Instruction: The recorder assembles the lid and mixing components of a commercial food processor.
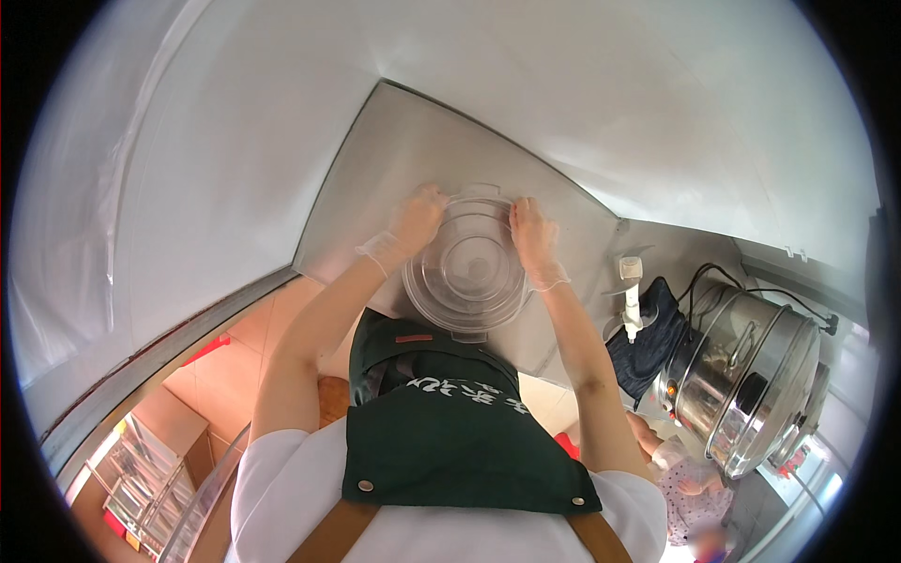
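A round clear plastic container, ringed and with small tabs on its rim, rests on the steel counter in front of me. I cannot tell whether its lid is on. My left hand, in a thin clear glove, grips the rim at the far left with curled fingers. Opposite it, my right hand, gloved the same way, has its fingers closed on the far right of the rim. The fingertips are partly hidden.
Right of the counter stand a white pump-like fitting and a dark cloth. Beyond are a large steel cooker with black cables and another person. Pale walls rise behind. A rack stands lower left.
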A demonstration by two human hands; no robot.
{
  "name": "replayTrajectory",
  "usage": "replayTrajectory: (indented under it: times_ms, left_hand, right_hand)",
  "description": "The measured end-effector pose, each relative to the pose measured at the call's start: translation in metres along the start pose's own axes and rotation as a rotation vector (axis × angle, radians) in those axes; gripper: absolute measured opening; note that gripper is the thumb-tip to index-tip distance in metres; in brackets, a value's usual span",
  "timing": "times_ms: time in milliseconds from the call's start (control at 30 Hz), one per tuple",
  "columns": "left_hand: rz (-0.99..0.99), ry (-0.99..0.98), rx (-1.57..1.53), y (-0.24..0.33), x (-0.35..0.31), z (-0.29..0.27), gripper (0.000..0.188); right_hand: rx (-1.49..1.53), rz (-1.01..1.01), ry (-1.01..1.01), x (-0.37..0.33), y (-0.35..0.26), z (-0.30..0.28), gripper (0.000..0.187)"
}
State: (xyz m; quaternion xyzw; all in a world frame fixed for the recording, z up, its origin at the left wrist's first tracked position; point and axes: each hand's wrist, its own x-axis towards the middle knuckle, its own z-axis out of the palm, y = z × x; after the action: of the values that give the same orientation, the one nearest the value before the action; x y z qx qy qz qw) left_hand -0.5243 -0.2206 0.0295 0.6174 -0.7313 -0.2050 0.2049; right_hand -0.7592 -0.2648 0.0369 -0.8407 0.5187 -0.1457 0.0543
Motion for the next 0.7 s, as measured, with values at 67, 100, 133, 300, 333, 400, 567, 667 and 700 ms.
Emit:
replayTrajectory:
  times_ms: [67, 100, 133, 300, 333, 400, 567, 667, 700]
  left_hand:
    - [0.021, -0.012, 0.077, -0.001, -0.001, 0.006, 0.011]
    - [0.053, -0.005, 0.112, 0.0, -0.002, 0.007, 0.013]
    - [0.085, 0.002, 0.146, 0.001, -0.003, 0.008, 0.014]
    - [0.096, 0.019, 0.156, 0.013, -0.001, 0.0, 0.016]
    - [0.099, 0.028, 0.167, 0.015, -0.001, 0.0, 0.015]
    - [0.028, -0.043, 0.185, 0.015, 0.008, 0.005, 0.014]
    - [0.072, -0.03, 0.277, 0.033, 0.029, 0.016, 0.012]
    - [0.316, 0.063, 0.151, 0.056, 0.047, 0.014, 0.013]
    - [0.365, 0.026, 0.123, 0.057, 0.052, 0.019, 0.014]
  right_hand:
    - [0.016, 0.01, -0.013, 0.0, 0.001, 0.0, 0.01]
    - [-0.012, 0.003, -0.05, 0.001, 0.002, -0.001, 0.007]
    - [-0.039, -0.004, -0.088, 0.002, 0.002, -0.002, 0.006]
    - [-0.019, 0.008, -0.114, 0.003, 0.0, -0.019, 0.008]
    - [0.026, 0.058, -0.144, 0.003, 0.0, -0.022, 0.01]
    - [0.069, 0.044, -0.128, 0.004, -0.001, -0.026, 0.013]
    - [0.118, 0.019, -0.103, 0.001, 0.004, -0.022, 0.021]
    - [0.18, 0.029, -0.12, -0.001, 0.003, -0.025, 0.023]
    - [0.231, 0.05, -0.141, -0.003, 0.004, -0.025, 0.023]
